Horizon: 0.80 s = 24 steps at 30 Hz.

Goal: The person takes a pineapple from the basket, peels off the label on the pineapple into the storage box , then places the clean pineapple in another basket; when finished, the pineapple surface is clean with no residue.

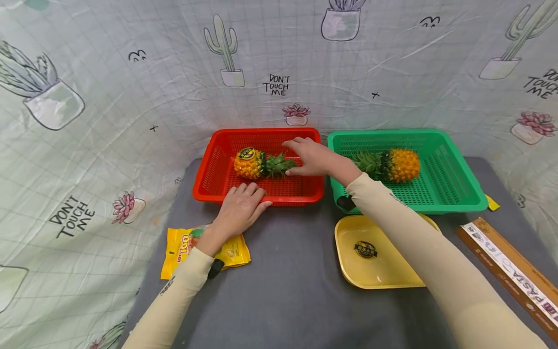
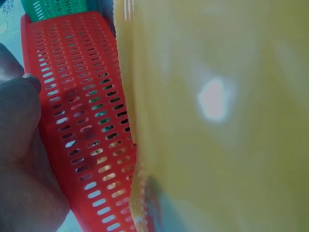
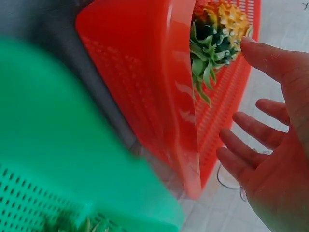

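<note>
My left hand rests at the front rim of the red basket, its fingers over the edge and its thumb pointing right. In the left wrist view that hand is beside the rim, its fingertips partly out of frame. Inside the red basket lies a pineapple, leaves pointing right, a dark round label on its body. Above the basket's right end, my right hand spreads its fingers near the leaf tips. In the right wrist view, nothing is held by this hand.
A green basket to the right holds another pineapple. In front of it sits a yellow tray, partly under my right forearm. A long pasta box lies at right. A yellow packet is under my left wrist.
</note>
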Each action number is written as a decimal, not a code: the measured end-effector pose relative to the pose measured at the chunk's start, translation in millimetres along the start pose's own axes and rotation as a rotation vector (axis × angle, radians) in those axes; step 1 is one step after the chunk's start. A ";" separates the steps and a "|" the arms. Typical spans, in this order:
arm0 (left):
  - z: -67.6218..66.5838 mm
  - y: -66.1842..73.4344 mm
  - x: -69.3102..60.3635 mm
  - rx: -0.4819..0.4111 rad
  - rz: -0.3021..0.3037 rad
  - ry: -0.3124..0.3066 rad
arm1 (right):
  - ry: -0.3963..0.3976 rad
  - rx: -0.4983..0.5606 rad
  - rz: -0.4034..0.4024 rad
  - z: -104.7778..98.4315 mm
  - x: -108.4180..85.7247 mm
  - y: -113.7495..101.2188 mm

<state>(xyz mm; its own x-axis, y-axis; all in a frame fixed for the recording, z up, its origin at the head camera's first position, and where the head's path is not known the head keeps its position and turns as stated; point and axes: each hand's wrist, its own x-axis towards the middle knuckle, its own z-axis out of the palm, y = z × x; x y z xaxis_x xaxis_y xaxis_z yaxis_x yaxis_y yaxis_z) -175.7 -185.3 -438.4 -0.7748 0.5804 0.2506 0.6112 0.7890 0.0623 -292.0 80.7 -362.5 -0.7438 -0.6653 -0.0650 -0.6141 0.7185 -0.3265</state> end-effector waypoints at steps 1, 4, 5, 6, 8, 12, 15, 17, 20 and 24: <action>0.1 0.0 -0.3 -0.003 0.001 -0.002 | -0.011 0.000 0.015 1.5 4.3 -1.1; 0.4 -0.6 -1.2 0.001 0.002 -0.002 | -0.032 -0.004 0.060 5.5 17.4 -5.2; 0.4 -0.9 -1.4 0.003 0.001 -0.002 | -0.035 -0.010 0.072 6.8 21.8 -6.4; 0.5 -1.2 -1.6 0.005 0.001 0.000 | -0.036 -0.010 0.084 8.0 26.1 -7.7; 0.8 -2.0 -1.8 0.004 0.000 0.004 | -0.037 -0.022 0.100 10.6 34.1 -9.6; 1.4 -3.1 -1.2 0.002 0.002 0.008 | -0.031 -0.033 0.112 17.3 47.8 -12.9; 2.1 -3.7 -0.1 0.002 0.005 0.009 | -0.032 -0.026 0.123 22.0 55.7 -14.4; 2.8 -3.8 0.8 0.003 0.007 0.012 | -0.044 -0.022 0.133 24.0 60.2 -14.4; 3.6 -3.6 1.3 0.007 0.009 0.022 | -0.058 0.010 0.147 23.0 65.0 -14.0; 4.3 -2.7 0.1 0.010 0.013 0.023 | -0.043 0.063 0.151 17.2 69.6 -14.0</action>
<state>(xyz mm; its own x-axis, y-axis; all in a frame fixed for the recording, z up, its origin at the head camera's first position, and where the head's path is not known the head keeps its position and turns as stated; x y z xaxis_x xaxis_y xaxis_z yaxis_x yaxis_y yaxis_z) -178.1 -186.5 -442.8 -0.7627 0.5859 0.2739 0.6196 0.7834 0.0497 -330.7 20.8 -378.7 -0.8136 -0.5596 -0.1580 -0.4772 0.7978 -0.3686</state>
